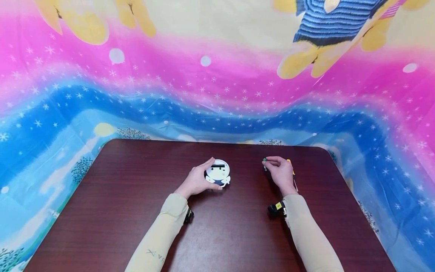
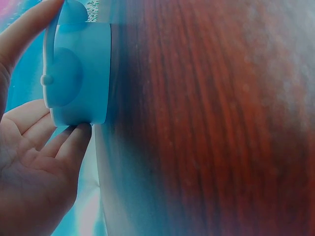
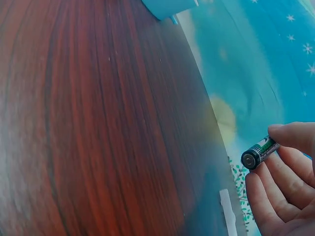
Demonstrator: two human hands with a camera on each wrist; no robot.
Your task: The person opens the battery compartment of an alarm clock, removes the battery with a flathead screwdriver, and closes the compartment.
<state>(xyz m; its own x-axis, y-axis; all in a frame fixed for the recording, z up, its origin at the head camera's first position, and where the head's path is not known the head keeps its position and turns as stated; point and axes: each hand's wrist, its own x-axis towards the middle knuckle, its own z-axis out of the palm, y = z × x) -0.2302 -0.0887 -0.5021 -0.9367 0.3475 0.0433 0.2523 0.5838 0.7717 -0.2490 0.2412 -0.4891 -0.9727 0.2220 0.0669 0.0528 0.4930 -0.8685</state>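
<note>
My left hand (image 1: 198, 180) grips a round white device (image 1: 218, 173) with a cartoon face and a narrow dark window. Its face points up and its flat back is right at the table in the left wrist view, where the thumb reaches the front rim of the device (image 2: 83, 73) and the fingertips press its side. Off to the right, my right hand (image 1: 281, 174) pinches a small cylindrical battery (image 3: 260, 152) between thumb and fingers, one end showing. A yellow-and-black slim tool (image 1: 290, 166) lies beside that hand, partly hidden by it.
Both hands work over a dark red-brown wooden table (image 1: 224, 226) with rounded far corners. A patterned cloth (image 1: 217, 94) hangs behind and around it. In the right wrist view a narrow white piece (image 3: 228, 212) shows near the table's edge.
</note>
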